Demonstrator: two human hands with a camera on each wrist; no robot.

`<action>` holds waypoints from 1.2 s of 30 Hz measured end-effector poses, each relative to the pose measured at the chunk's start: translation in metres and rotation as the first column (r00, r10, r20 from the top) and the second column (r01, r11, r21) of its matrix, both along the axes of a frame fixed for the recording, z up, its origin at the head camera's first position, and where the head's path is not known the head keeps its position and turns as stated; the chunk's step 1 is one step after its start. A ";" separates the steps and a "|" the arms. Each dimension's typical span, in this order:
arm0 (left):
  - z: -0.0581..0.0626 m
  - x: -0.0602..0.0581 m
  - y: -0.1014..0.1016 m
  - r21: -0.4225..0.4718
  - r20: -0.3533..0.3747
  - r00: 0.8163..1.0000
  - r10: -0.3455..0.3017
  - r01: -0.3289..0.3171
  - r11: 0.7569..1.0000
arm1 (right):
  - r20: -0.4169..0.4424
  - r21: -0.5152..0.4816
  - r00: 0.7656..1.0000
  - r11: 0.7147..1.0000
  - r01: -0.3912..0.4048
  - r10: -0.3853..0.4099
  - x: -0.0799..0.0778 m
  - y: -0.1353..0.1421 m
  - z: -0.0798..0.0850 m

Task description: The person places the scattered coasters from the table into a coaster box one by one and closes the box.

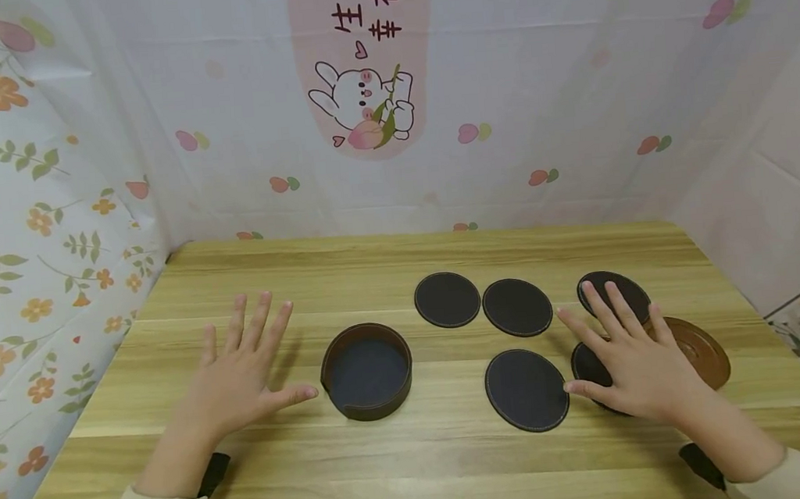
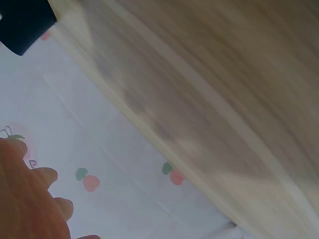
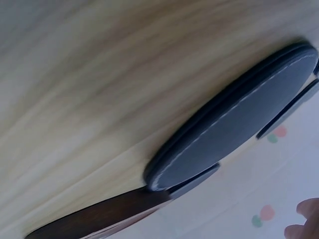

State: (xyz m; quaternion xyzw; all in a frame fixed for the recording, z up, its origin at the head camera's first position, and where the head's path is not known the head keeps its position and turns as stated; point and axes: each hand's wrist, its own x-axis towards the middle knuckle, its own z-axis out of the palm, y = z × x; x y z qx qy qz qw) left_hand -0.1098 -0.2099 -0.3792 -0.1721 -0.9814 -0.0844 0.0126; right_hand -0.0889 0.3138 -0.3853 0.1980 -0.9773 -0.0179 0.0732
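Observation:
My left hand hovers over the table with fingers spread, its thumb tip beside a round dark leather coaster holder. The holder has a brown inner wall and a gap at its front left. My right hand, fingers also spread, is above a black round coaster and partly covers it. A farther black coaster lies under its fingertips. A brown round piece is partly hidden behind that hand. Beside its thumb lies another black coaster. Neither hand holds anything.
Two more black coasters, one at the back middle and its neighbour, lie nearly edge to edge. The wood-grain table meets a printed white cloth at its back and sides.

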 end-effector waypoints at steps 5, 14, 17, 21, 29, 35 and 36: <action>0.001 0.001 0.008 -0.007 0.008 0.999 -0.032 0.032 0.999 | 0.024 -0.008 0.999 1.000 -0.028 0.028 -0.001 -0.012 0.000; 0.001 0.002 0.022 0.012 0.053 0.995 -0.088 0.087 0.996 | 0.063 -0.008 0.993 0.995 -0.095 0.095 0.000 -0.031 0.000; 0.000 0.003 0.026 0.042 0.075 0.991 -0.108 0.105 0.994 | 0.115 0.002 0.989 0.996 -0.094 0.093 0.001 -0.037 0.001; -0.001 0.003 0.030 0.079 0.093 0.986 -0.137 0.130 0.988 | 0.147 0.033 0.984 0.994 -0.104 0.098 0.002 -0.044 0.001; -0.003 0.002 0.036 0.114 0.091 0.984 -0.156 0.145 0.983 | 0.160 0.043 0.973 0.984 -0.175 0.166 0.003 -0.053 -0.003; -0.003 0.000 0.038 0.129 0.103 0.982 -0.161 0.147 0.981 | 0.217 -0.003 0.950 0.973 -0.229 0.225 0.003 -0.054 -0.005; -0.003 0.000 0.038 0.130 0.105 0.981 -0.163 0.148 0.980 | 0.228 -0.013 0.946 0.972 -0.235 0.232 0.003 -0.054 -0.006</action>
